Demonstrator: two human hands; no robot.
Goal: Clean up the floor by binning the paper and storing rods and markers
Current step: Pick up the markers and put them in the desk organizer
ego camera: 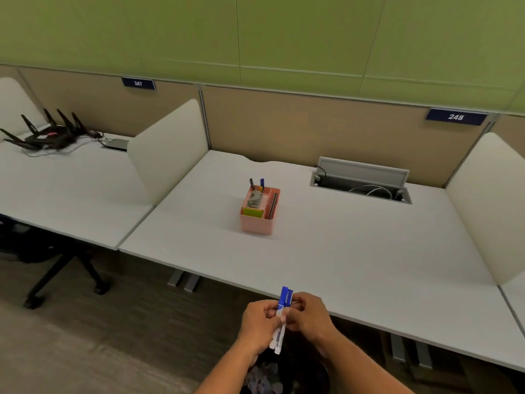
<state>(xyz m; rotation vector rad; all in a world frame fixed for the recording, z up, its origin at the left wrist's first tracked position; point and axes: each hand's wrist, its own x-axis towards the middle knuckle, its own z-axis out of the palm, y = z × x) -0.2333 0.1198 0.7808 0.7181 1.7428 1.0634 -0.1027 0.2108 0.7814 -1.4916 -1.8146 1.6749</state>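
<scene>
Two containers are in view. On the white desk [341,251] stands a pink organizer [260,213], split into compartments: a black pen and a blue marker [262,184] stand upright in its far-left corner, a grey object sits in the middle-left section, a yellow-green pad [252,212] fills the near-left slot, and a dark rod [274,204] leans in the narrow right slot. Directly below the hands, at the bottom edge of the frame, is a dark bin [284,373] with what looks like crumpled paper [262,375] inside, though it is dim there and hard to be sure.

Both hands are closed around a small bundle of blue-capped white markers [281,317]. The left hand [260,327] wraps the lower barrels with curled fingers; the right hand [308,315] pinches them near the caps from the other side. The caps point up toward the desk edge, the white ends poke out below the left hand.

The bundle hangs over the bin, just short of the desk's near edge, well apart from the organizer.
</scene>
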